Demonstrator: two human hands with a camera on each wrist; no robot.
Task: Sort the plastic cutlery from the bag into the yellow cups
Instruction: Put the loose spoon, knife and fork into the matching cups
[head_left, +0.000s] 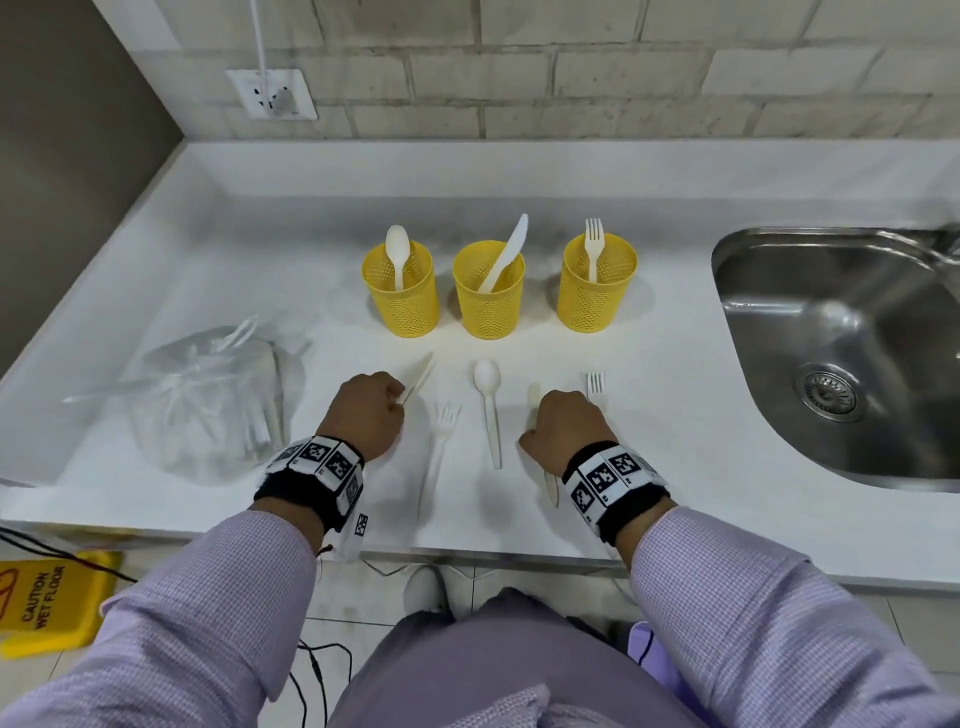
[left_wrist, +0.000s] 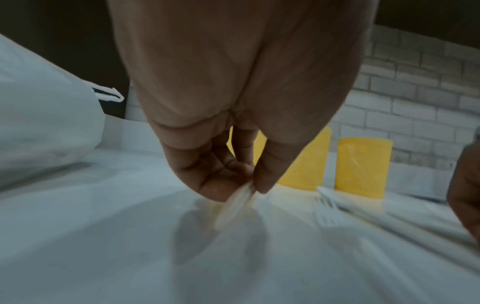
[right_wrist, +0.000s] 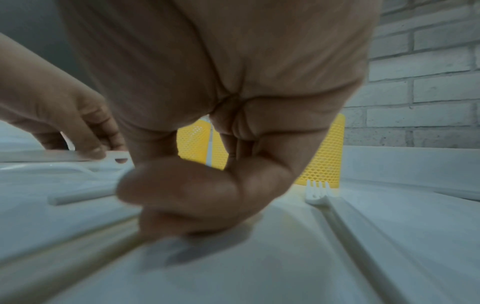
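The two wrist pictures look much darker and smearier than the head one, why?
Left wrist view: the left hand blocks the light, and the knife it pinches is blurred. Right wrist view: the right hand looms large and smeared. Head view: bright, edges curved.

The head view looks steeply down from above the counter (head_left: 260, 249), taking in the three yellow cups (head_left: 488, 291) and the sink (head_left: 831, 332) to their right. Each wrist view sits low, just above the counter, close behind its own fingers, facing the cups (left_wrist: 363, 166) (right_wrist: 324, 148) and the brick wall (right_wrist: 428, 72) behind them.
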